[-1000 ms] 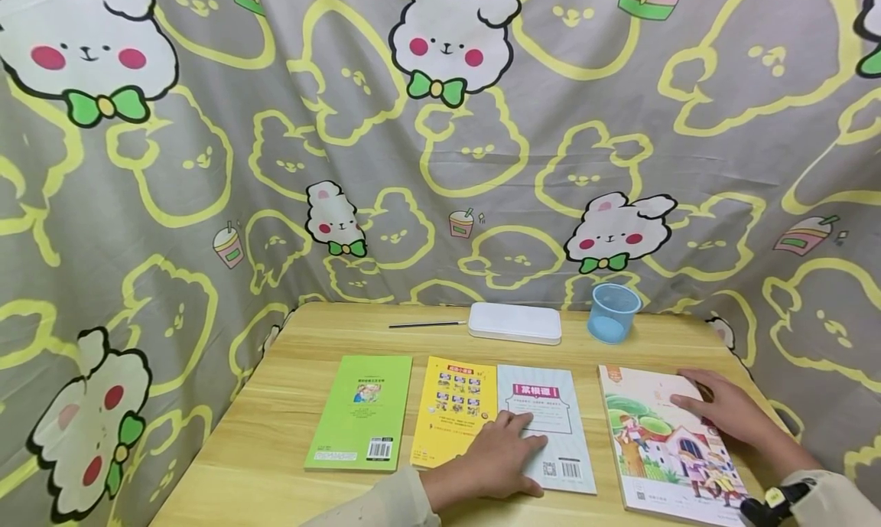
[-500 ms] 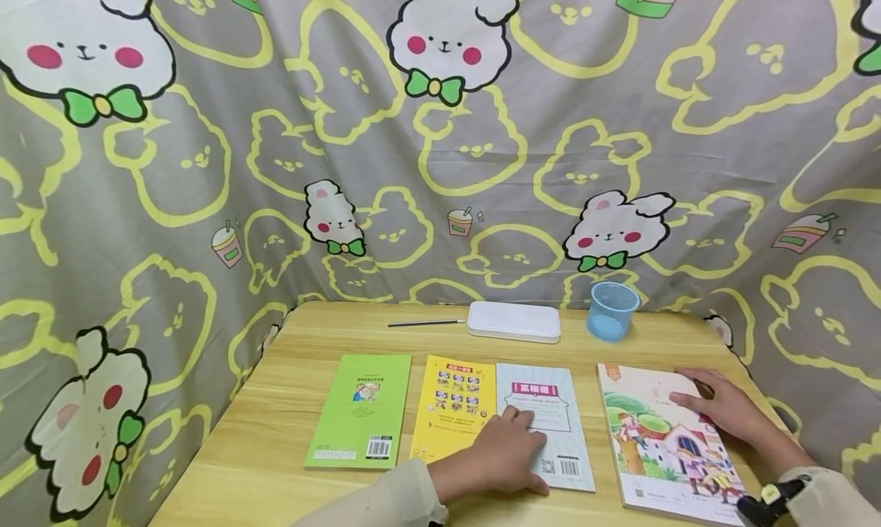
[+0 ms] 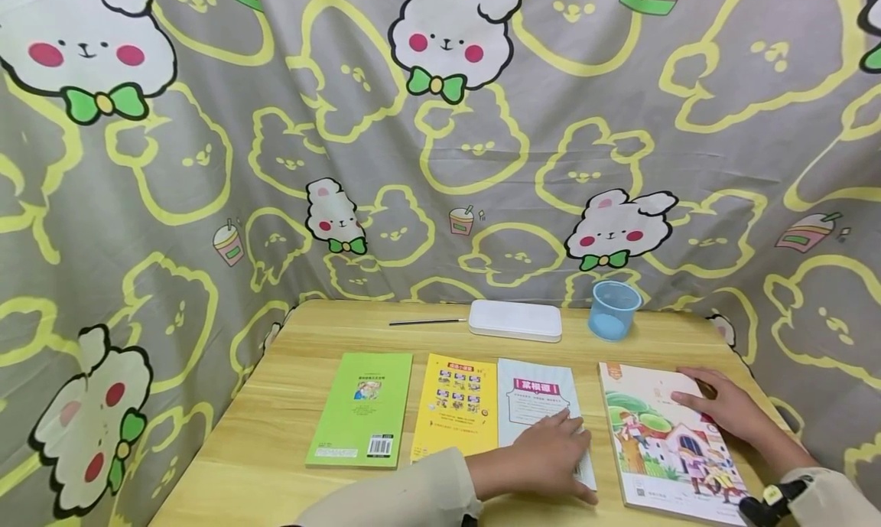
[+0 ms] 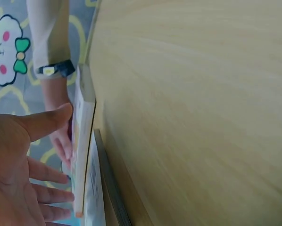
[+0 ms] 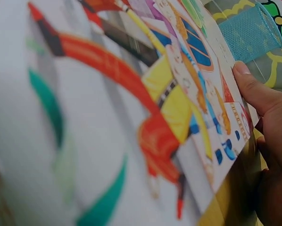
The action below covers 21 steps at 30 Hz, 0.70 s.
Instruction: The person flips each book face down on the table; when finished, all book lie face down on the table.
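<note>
My left hand [image 3: 551,450] is over the lower right part of a light blue book [image 3: 533,382], its back cover up, and hides much of it. In the left wrist view the fingers of my left hand [image 4: 18,165] are spread and hold nothing. My right hand [image 3: 729,408] grips the right edge of a thick illustrated book [image 3: 668,450] lying on the table. The right wrist view has the thumb of my right hand [image 5: 273,117] on the cover's edge, the other fingers bent beside it and partly out of frame.
Left of the blue book lie a yellow book [image 3: 454,405] and a green book [image 3: 361,412]. Along the back of the wooden table [image 3: 241,450] are a thin black brush-like stick [image 3: 427,322], a white case [image 3: 515,320] and a blue mesh cup [image 3: 615,313]. A patterned curtain [image 3: 413,160] surrounds the table.
My left hand has moved right across the light blue book, from its left side to its right edge. The right hand stays at the illustrated book, and the books have not visibly moved.
</note>
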### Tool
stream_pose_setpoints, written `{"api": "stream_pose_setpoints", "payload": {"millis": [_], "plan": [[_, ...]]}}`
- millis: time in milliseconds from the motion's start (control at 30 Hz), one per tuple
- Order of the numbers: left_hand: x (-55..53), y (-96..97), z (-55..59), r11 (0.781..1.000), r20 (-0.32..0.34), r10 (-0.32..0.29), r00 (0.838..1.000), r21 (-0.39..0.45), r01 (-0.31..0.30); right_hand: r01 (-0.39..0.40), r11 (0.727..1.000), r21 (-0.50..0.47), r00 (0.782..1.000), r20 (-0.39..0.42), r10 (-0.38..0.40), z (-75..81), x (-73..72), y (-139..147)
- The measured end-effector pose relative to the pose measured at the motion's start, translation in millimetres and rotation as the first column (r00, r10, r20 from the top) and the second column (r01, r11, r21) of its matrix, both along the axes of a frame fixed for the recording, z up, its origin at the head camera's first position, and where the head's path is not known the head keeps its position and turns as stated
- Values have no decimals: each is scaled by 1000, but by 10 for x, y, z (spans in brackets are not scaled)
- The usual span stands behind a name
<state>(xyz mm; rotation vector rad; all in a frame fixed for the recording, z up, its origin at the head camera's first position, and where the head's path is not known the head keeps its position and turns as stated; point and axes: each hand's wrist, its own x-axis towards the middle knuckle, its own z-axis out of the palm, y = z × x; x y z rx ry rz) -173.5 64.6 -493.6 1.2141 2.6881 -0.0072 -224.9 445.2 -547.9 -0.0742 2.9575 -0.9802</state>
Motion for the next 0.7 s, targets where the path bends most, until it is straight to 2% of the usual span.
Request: {"api": "stream_pose_setpoints", "payload": {"millis": [267,467,700], "plan": [[37,305,-85,999,53,50,997,-24,-49,2,1000,1,1000,21,-2,12,-4,7],[44,453,-173,996,101,73,992,-61,-67,6,1000,3,1000,21,-6,4,-1,12],[75,534,-234,992,67,69,995,-110,-61,4,1000,-2,1000,11,-4,10,1,-1]]}}
